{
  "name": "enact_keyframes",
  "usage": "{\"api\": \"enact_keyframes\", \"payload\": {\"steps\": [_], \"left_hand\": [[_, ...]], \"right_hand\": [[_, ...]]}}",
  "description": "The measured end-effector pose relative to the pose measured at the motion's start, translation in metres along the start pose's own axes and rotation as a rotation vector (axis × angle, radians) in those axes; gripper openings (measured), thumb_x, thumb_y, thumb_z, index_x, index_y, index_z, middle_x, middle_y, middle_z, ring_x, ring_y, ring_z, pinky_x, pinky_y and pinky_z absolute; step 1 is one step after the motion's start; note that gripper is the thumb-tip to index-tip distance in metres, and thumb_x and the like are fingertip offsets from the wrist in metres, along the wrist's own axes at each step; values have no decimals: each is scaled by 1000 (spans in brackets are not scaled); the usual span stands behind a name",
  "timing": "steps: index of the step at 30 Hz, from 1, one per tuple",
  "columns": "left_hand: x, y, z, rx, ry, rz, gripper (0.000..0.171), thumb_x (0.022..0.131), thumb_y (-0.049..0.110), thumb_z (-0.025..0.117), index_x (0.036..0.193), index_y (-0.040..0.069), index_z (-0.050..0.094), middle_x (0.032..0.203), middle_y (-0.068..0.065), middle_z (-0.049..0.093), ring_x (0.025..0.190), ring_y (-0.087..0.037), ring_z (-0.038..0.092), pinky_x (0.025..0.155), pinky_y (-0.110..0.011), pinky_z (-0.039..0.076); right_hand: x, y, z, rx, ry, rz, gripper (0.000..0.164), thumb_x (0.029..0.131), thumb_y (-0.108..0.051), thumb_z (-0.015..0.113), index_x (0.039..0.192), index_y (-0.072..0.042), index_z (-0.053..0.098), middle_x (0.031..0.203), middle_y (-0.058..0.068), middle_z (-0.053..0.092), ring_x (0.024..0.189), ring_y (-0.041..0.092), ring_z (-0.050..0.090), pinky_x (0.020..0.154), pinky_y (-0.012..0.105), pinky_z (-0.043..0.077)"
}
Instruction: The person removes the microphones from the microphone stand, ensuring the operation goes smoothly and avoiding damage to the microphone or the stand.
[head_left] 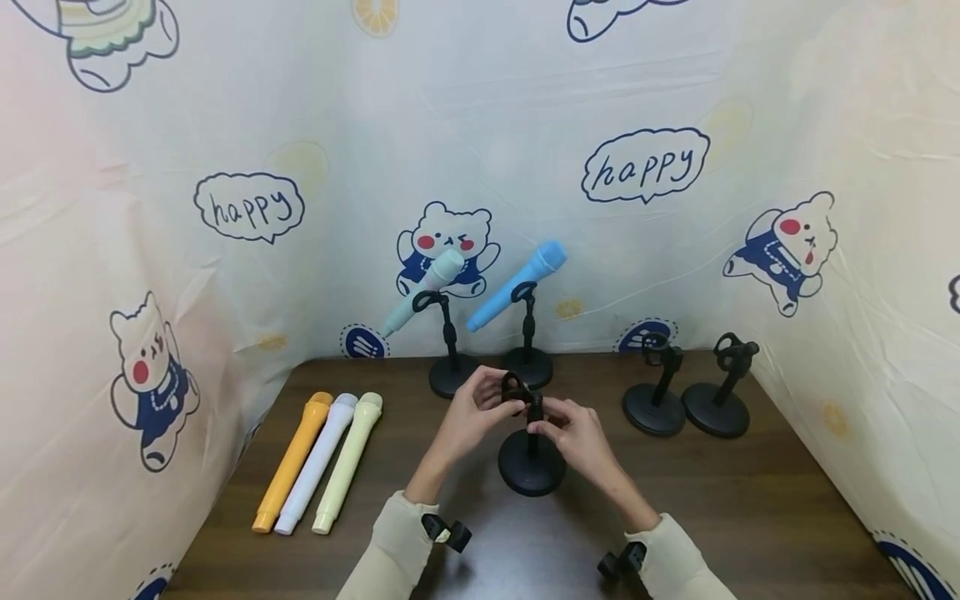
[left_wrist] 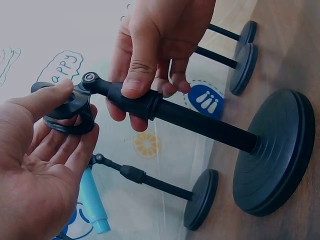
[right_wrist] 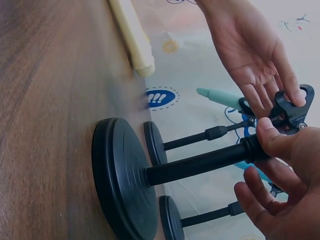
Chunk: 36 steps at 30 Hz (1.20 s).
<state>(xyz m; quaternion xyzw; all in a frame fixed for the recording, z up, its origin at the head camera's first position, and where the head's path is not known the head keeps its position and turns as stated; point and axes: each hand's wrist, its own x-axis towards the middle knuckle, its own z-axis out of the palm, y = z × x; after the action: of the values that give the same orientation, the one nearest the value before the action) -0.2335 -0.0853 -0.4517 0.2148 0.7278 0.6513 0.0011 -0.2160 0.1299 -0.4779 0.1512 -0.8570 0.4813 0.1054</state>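
Observation:
A black microphone stand (head_left: 531, 467) with a round base stands on the table in front of the person. The left hand (head_left: 474, 410) pinches the clip (left_wrist: 70, 107) at its top, thumb on one side and fingers behind. The right hand (head_left: 576, 435) grips the collar (left_wrist: 132, 100) on the upper pole between thumb and fingers. In the right wrist view the base (right_wrist: 122, 180) appears to rest on the tabletop. Behind it, a mint-green microphone (head_left: 425, 292) and a blue microphone (head_left: 517, 286) lean tilted in the clips of two other stands.
At left lie an orange microphone (head_left: 292, 461), a white microphone (head_left: 317, 462) and a yellow microphone (head_left: 348, 462), side by side. Two more black stands (head_left: 654, 408) (head_left: 716, 408) stand at the back right. A printed cloth (head_left: 510, 108) hangs behind the wooden table (head_left: 750, 517).

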Motion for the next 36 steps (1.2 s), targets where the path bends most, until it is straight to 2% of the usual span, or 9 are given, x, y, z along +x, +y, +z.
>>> {"api": "enact_keyframes", "payload": {"steps": [4, 6, 12, 18, 21, 25, 28, 32, 36], "left_hand": [[-2, -1, 1, 8, 2, 3, 42, 99, 16, 78, 136, 12, 58, 135, -12, 69, 132, -26, 66, 115, -36, 52], [-2, -1, 1, 13, 1, 0, 43, 99, 16, 78, 137, 13, 58, 136, -11, 69, 132, -26, 66, 115, -37, 52], [1, 1, 3, 21, 0, -3, 45, 99, 17, 78, 139, 14, 57, 136, -10, 69, 133, -25, 66, 116, -39, 51], [6, 4, 3, 38, -20, -11, 44, 100, 19, 77, 140, 14, 58, 137, -10, 69, 132, -25, 65, 118, -42, 51], [9, 6, 3, 28, -46, -12, 44, 102, 19, 75, 143, 14, 57, 140, -13, 67, 133, -27, 64, 118, -40, 50], [15, 6, 2, 14, -79, -5, 44, 104, 19, 71, 146, 14, 58, 143, -15, 65, 134, -28, 63, 117, -40, 51], [20, 4, -1, 30, -75, -2, 40, 107, 22, 68, 146, 15, 60, 143, -11, 66, 135, -27, 64, 117, -41, 52], [28, 4, -4, 43, -61, 6, 37, 109, 27, 63, 142, 10, 63, 139, -12, 69, 129, -26, 68, 112, -43, 55], [37, 3, -7, 38, -39, 11, 34, 110, 26, 61, 136, 4, 64, 127, -17, 73, 116, -26, 73, 104, -39, 60]], "right_hand": [[-2, 0, 1, 41, -13, 26, 26, 92, -14, 84, 117, -16, 79, 102, 3, 80, 92, 20, 74, 86, 41, 64], [-3, 0, 1, 60, -7, 40, 26, 92, -14, 85, 116, -16, 78, 102, 4, 79, 94, 21, 75, 88, 44, 64], [-3, 2, 0, 97, 21, 0, 25, 90, -12, 86, 114, -11, 78, 102, 6, 79, 94, 21, 77, 85, 37, 66], [-2, 5, -1, 105, 59, -17, 24, 89, -11, 87, 112, -10, 79, 101, 7, 79, 92, 22, 78, 84, 41, 66], [-1, 8, -3, 93, 73, -19, 24, 89, -12, 87, 112, -9, 79, 100, 7, 79, 91, 22, 78, 83, 39, 66], [2, 11, -10, 86, 80, -8, 24, 90, -13, 87, 113, -10, 80, 101, 7, 80, 92, 22, 78, 83, 34, 66], [6, 12, -18, 71, 85, -10, 25, 92, -15, 86, 115, -11, 79, 103, 9, 80, 94, 24, 78, 84, 35, 66], [13, 15, -27, 48, 104, -7, 26, 93, -15, 85, 117, -9, 79, 104, 11, 80, 96, 28, 79, 84, 36, 66], [19, 20, -33, 18, 121, 14, 26, 94, -16, 84, 118, -7, 79, 104, 13, 80, 96, 30, 79, 83, 36, 66]]}}
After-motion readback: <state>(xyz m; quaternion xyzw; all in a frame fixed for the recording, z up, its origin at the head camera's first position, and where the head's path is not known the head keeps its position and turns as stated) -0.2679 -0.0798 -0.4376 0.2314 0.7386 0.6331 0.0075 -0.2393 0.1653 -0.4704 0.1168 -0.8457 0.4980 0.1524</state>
